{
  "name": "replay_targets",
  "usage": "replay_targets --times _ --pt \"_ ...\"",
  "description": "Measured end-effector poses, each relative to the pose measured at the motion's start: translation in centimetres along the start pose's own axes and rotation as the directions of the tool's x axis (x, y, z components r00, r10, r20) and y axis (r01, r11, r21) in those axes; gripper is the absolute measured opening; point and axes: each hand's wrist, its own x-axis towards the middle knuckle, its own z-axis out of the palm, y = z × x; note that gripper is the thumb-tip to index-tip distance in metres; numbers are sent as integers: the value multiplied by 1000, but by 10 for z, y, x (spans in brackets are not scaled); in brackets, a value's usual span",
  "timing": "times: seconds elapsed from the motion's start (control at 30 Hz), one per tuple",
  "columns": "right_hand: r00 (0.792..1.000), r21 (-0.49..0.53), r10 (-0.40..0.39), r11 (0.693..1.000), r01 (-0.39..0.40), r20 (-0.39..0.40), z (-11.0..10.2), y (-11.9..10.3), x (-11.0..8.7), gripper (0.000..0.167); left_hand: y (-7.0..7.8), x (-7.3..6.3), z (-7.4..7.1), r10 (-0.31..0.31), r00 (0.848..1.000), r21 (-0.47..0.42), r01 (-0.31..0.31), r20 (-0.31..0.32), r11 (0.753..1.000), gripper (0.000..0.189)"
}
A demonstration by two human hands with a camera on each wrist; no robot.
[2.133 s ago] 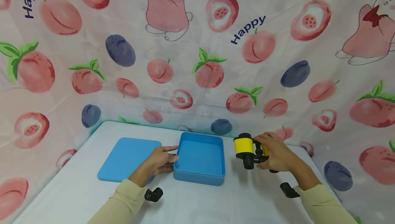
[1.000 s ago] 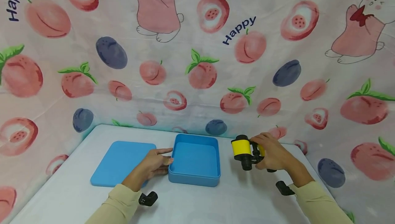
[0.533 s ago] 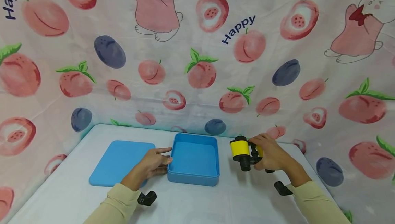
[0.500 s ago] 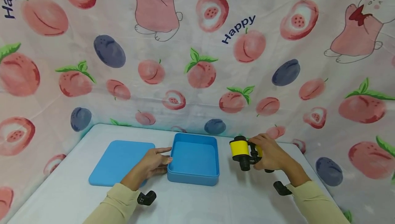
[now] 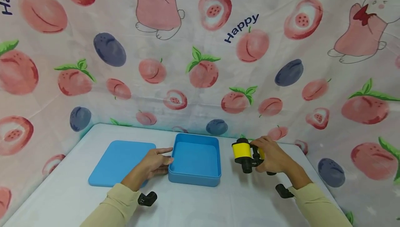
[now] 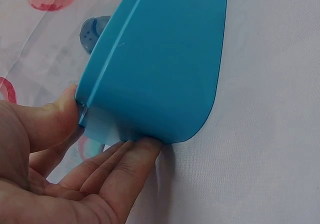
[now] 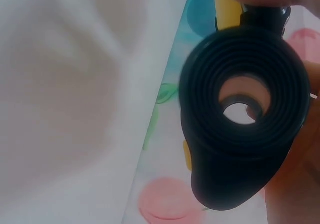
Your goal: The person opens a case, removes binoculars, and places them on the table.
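Observation:
Yellow-and-black binoculars [image 5: 242, 152] are in my right hand [image 5: 272, 156], which grips them around their right barrel, above the table to the right of the box. A black eyepiece [image 7: 245, 94] faces the right wrist camera. My left hand [image 5: 153, 164] rests against the left side of an open blue box [image 5: 194, 178]. In the left wrist view the thumb [image 6: 65, 104] touches the box's rim, while fairly straight fingers [image 6: 127, 166] lie against the wall lower down. The box has nothing inside. A flat blue lid [image 5: 117, 162] lies behind and left of my left hand.
A white cloth [image 5: 200, 209] covers the table. Behind and beside it hangs a curtain [image 5: 187, 46] printed with peaches, plums and rabbits. Black camera mounts [image 5: 147, 199] are strapped at both wrists.
The head view has shifted, moving the whole scene slightly left in frame. Both hands keep their places: the right still grips the binoculars, the left still touches the box.

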Motion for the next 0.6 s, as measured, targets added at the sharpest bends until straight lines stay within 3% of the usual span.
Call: replay_targets --times 0.6 --pt "999 -7 43 999 -43 20 9 5 1 88 0 0 -1 -2 1000 -3 2 -6 1000 57"
